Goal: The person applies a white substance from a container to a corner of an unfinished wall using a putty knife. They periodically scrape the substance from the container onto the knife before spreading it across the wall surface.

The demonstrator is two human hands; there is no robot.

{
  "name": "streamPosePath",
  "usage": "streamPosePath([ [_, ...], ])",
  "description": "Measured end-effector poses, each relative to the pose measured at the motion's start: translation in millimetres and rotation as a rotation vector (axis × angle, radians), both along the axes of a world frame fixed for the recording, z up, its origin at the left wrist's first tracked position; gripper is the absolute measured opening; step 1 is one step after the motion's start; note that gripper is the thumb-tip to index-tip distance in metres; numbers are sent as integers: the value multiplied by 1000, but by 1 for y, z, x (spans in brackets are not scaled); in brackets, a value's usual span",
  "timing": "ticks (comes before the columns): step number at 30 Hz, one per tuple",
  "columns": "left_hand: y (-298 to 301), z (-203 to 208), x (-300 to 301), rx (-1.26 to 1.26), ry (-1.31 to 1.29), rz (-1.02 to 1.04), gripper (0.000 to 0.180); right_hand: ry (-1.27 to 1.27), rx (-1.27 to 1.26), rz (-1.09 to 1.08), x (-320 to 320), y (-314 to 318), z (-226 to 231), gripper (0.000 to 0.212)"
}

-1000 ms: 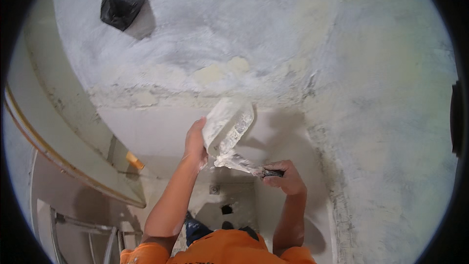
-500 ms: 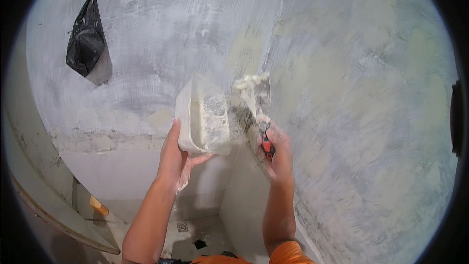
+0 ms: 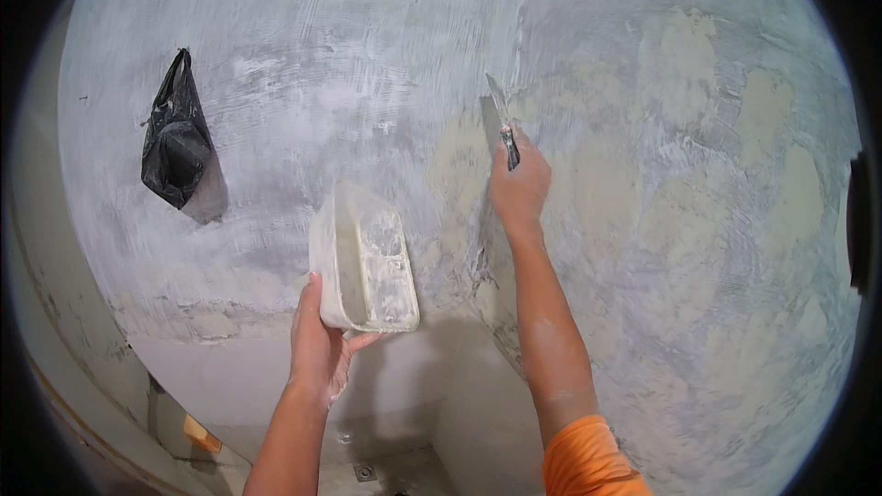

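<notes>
My left hand grips a translucent white plastic tub by its lower end, thumb along the side. The tub is tilted so its inside shows, smeared with pale filler. Higher up and to the right, my right hand is closed around the dark handle of a putty knife. Its blade points up and is seen nearly edge-on, by the corner line where two wall faces meet. Whether the blade touches the wall I cannot tell. The wall around it carries grey plaster with pale yellowish patches.
A black plastic bag hangs on the wall at the left. Below are white lower wall panels and a floor with a square drain. A yellow-orange object lies at the lower left. Something dark sits at the right edge.
My right hand has raised the putty knife up to the wall and turned its blade edge-on. The view has tilted up; the tub in my left hand appears slightly lower and further left.
</notes>
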State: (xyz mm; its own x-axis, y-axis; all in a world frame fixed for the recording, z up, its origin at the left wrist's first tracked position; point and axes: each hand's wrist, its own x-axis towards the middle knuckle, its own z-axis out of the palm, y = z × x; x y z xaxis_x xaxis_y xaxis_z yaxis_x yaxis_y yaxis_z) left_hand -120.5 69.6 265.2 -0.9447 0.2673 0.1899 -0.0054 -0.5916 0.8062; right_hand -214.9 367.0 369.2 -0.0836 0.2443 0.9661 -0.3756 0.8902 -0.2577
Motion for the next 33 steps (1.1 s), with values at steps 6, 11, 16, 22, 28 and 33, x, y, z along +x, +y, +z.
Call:
streamPosePath([
  [6,-5,-8,-8,-10,2,-17,71,-485,58,-481,-37,-11,-20,60],
  [11,12,-13,-9,91,-20,-74,71,-720,15,-357,-46,-26,-104,66],
  [16,24,-7,-4,160,31,-121,71,-780,62,-388,7,-15,-139,64],
  [22,32,11,7,142,89,-192,72,-435,183,-433,41,-3,-11,56],
  [28,28,5,2,128,60,-160,71,-443,266,-576,-9,14,45,52],
  [33,21,-9,-1,180,32,-166,69,-678,248,-519,-23,-16,-51,52],
])
